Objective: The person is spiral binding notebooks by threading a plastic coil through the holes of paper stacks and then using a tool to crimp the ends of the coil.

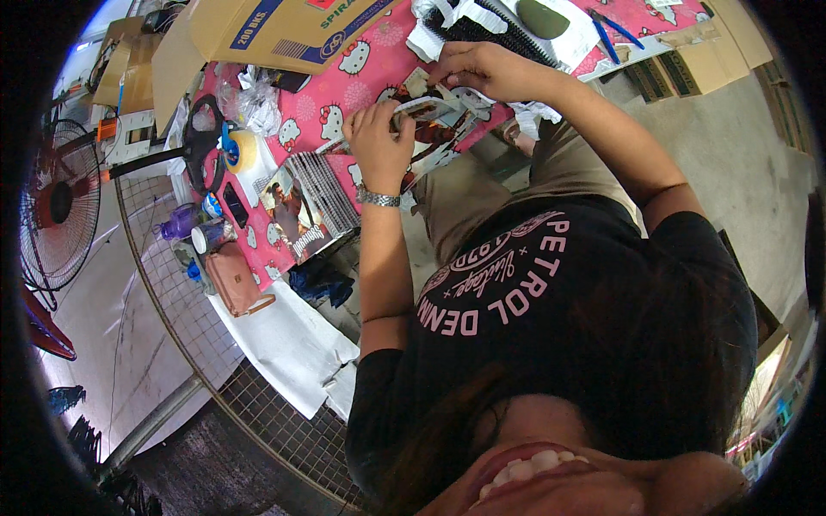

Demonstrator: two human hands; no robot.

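Pink patterned surface (301, 103) carries a notebook stack (297, 211); the printed booklet (432, 136) is beyond that stack, to its right. My left hand (379, 142) has its grip closed on the booklet; whether my right hand (480, 70) grips its far edge, I cannot tell. I should steady left, work lightly right, avoiding creases.

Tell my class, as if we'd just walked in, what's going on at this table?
A person has both hands on printed picture sheets or a booklet near the edge of a pink table cover: the left hand on the left, the right hand at the far side. To the left lies a stack of notebooks; an open cardboard box stands beyond.
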